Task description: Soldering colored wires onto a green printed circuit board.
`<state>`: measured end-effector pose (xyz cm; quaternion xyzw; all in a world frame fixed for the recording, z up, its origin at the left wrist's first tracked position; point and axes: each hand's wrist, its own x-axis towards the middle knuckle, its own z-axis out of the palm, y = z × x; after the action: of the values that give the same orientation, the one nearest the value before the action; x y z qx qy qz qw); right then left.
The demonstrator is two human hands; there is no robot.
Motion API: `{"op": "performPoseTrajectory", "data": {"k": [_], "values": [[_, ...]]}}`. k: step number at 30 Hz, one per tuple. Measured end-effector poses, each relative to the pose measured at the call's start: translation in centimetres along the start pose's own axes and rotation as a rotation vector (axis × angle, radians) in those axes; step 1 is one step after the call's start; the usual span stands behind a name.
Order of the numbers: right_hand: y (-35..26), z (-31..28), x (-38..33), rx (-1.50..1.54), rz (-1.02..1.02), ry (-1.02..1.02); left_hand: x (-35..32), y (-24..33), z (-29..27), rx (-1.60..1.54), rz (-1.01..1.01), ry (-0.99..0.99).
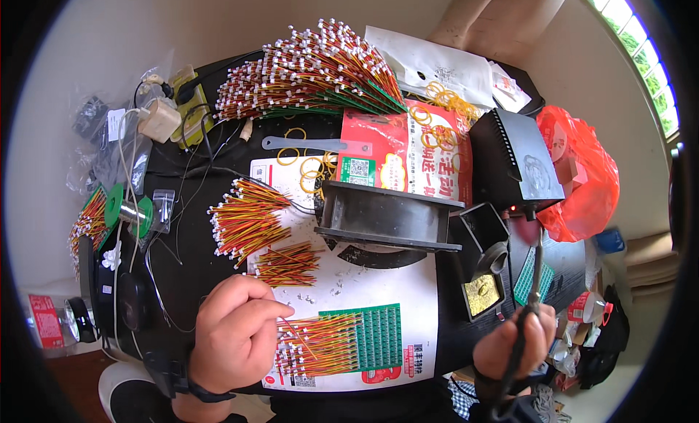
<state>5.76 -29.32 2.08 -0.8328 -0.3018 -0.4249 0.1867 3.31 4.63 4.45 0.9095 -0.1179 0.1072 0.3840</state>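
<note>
Green circuit board [368,337] w/ red-yellow wires [320,335]: our left hand [237,335] fingers pinch a wire at its 9 o'clock; right hand [518,343] fingers grip soldering iron [535,277] at 3.

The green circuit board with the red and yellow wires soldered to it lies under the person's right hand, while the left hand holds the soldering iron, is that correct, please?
Not quite: the hands are swapped. In the head view the left hand rests by the green circuit board and its row of red and yellow wires, while the right hand holds the black soldering iron.
</note>
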Motion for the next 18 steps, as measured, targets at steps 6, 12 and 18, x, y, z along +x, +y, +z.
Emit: {"op": "performPoseTrajectory", "data": {"k": [6,12,18], "values": [[-0.6,0.6,-1.3,0.080,0.140,-0.041,0.6,3.7,0.8,-0.037,-0.060,-0.011],[-0.7,0.1,-1.7,0.153,0.272,-0.057,1.0,3.1,1.5,0.089,0.010,0.011],[-4.8,1.5,-2.3,0.284,0.378,0.181,2.3,-2.4,1.0,0.274,0.057,-0.014]]}}
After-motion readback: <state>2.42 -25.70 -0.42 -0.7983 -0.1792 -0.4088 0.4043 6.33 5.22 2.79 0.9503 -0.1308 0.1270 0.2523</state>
